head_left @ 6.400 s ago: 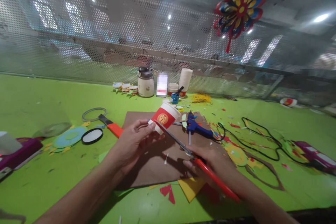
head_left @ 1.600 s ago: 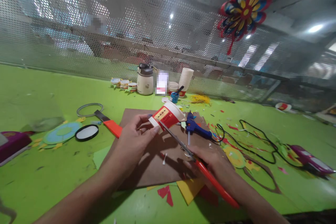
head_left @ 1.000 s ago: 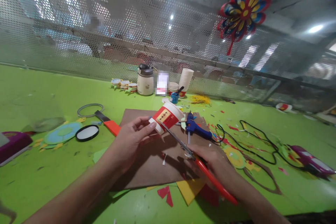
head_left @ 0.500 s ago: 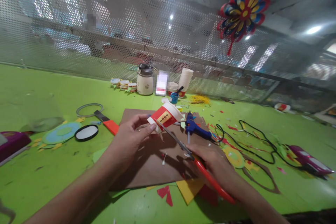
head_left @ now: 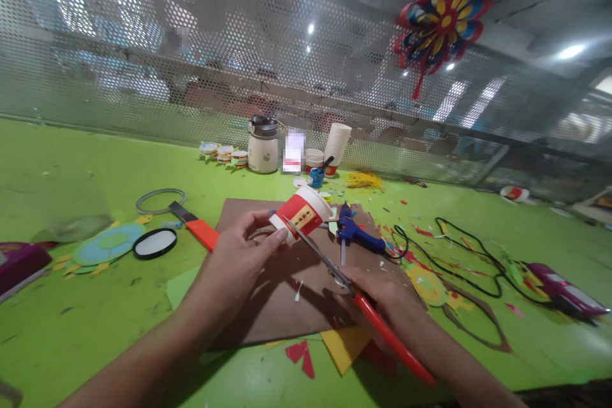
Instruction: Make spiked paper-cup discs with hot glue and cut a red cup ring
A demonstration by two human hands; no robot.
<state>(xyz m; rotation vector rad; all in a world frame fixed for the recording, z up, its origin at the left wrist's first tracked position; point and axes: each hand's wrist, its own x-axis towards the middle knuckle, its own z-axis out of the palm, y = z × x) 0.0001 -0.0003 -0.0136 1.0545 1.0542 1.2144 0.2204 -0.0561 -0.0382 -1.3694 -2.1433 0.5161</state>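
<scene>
My left hand [head_left: 248,248] is closed on a red and white paper cup [head_left: 299,210], tilted on its side above a brown board [head_left: 282,306]. In my right hand [head_left: 382,293] are scissors with red handles [head_left: 382,328]. Their blades reach up and left to the cup's side near my left fingertips; whether they cut into the paper I cannot tell. Just behind the scissors, a blue hot glue gun [head_left: 356,233] lies on the board. Under my left wrist lies a green paper piece [head_left: 179,287].
A red-handled cutter [head_left: 201,233], a black-rimmed disc [head_left: 155,243] and a paper cutout [head_left: 109,245] lie left. At the back stand a flask [head_left: 262,146], stacked cups [head_left: 337,145] and a blue paint jar [head_left: 316,177]. A black cord [head_left: 471,287] curls right among scraps.
The scissors' handles have swung slightly down and right. The cup stays in almost the same place and tilt, and the whole view has shifted a little.
</scene>
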